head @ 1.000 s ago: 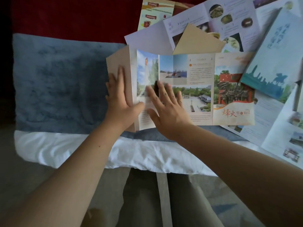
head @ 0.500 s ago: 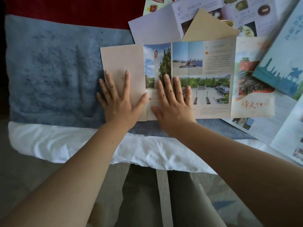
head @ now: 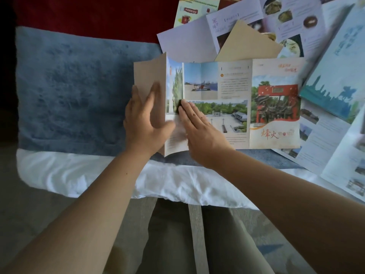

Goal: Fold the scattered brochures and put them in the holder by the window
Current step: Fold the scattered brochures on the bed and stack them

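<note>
A wide photo brochure (head: 233, 107) lies open on the blue blanket (head: 75, 91). Its beige left panel (head: 150, 76) stands up, tilted over the inside pages. My left hand (head: 144, 123) holds that panel, fingers on its outer face and thumb around its right edge. Flat on the inside pages, just right of the fold, rests my right hand (head: 201, 133) with fingers together. Several other unfolded brochures lie at the upper right, among them a teal one (head: 335, 76) and a white one with food photos (head: 286, 20). No holder or window is in view.
A beige sheet (head: 246, 46) overlaps the top edge of the open brochure. More pages (head: 325, 147) spread along the right edge. The white bed sheet (head: 98, 175) runs along the near edge, a red cover (head: 88, 16) lies behind, and my legs are below.
Half a second ago the beige panel lay flat out to the left under my left hand; now it is lifted and swung toward the inside pages. My right hand stays on the pages.
</note>
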The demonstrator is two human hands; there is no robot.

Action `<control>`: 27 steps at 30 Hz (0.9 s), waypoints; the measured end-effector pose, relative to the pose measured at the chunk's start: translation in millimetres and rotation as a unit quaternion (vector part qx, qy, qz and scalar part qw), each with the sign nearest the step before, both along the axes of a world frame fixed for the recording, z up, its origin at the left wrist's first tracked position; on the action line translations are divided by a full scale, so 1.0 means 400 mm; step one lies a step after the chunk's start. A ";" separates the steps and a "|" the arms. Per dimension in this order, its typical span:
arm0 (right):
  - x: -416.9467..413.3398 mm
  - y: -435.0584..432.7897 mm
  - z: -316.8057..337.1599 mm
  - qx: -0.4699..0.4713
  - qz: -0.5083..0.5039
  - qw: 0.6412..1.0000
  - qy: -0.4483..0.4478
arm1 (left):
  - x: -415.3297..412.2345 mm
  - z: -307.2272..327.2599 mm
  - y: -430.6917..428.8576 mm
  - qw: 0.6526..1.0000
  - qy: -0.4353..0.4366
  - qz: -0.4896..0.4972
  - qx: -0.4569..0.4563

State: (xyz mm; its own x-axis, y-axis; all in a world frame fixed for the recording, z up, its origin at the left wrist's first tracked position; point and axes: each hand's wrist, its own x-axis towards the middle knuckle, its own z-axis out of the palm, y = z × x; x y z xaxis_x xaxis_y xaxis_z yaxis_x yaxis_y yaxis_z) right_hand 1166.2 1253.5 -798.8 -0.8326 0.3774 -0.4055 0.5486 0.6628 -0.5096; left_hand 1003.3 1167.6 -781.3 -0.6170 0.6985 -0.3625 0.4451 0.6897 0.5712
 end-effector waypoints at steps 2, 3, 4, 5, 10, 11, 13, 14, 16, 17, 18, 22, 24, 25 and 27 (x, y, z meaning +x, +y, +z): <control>0.022 0.019 0.017 0.047 -0.003 0.997 -0.055 | -0.027 0.005 -0.001 0.999 -0.028 0.019 0.029; 0.035 0.030 0.026 0.071 -0.014 0.994 -0.086 | -0.037 0.005 -0.001 0.999 -0.031 0.022 0.037; 0.048 0.040 0.033 0.092 -0.029 0.989 -0.113 | -0.045 0.005 -0.001 0.998 -0.031 0.024 0.040; 0.061 0.051 0.039 0.109 -0.046 0.984 -0.132 | -0.050 0.006 0.000 0.998 -0.032 0.027 0.040; 0.106 0.085 0.044 0.153 -0.086 0.967 -0.185 | -0.091 0.014 -0.028 0.999 0.012 0.013 0.040; 0.106 0.083 0.046 0.155 -0.091 0.965 -0.191 | -0.105 0.016 -0.040 0.999 0.022 0.020 0.034; 0.090 0.071 0.049 0.155 -0.099 0.964 -0.194 | -0.139 0.020 -0.074 0.998 0.039 0.039 0.030; 0.075 0.062 0.048 0.155 -0.102 0.964 -0.191 | -0.160 0.021 -0.095 0.997 0.050 0.048 0.030; 0.034 0.044 0.044 0.149 -0.104 0.967 -0.181 | -0.204 0.021 -0.142 0.995 0.063 0.075 0.023; 0.012 0.033 0.040 0.140 -0.097 0.970 -0.172 | -0.228 0.017 -0.168 0.994 0.063 0.090 0.017; -0.010 0.021 0.036 0.126 -0.086 0.975 -0.160 | -0.252 0.014 -0.193 0.993 0.061 0.101 0.012; -0.094 -0.026 0.021 0.079 -0.050 0.988 -0.120 | -0.304 0.015 -0.251 0.993 0.062 0.097 0.030; -0.129 -0.047 0.013 0.066 -0.045 0.991 -0.107 | -0.287 0.027 -0.244 0.994 0.072 0.075 0.034; -0.142 -0.054 0.008 0.062 -0.045 0.992 -0.095 | -0.269 0.036 -0.233 0.995 0.077 0.054 0.033; -0.155 -0.065 0.000 0.058 -0.052 0.995 -0.060 | -0.225 0.047 -0.207 0.996 0.081 0.006 0.024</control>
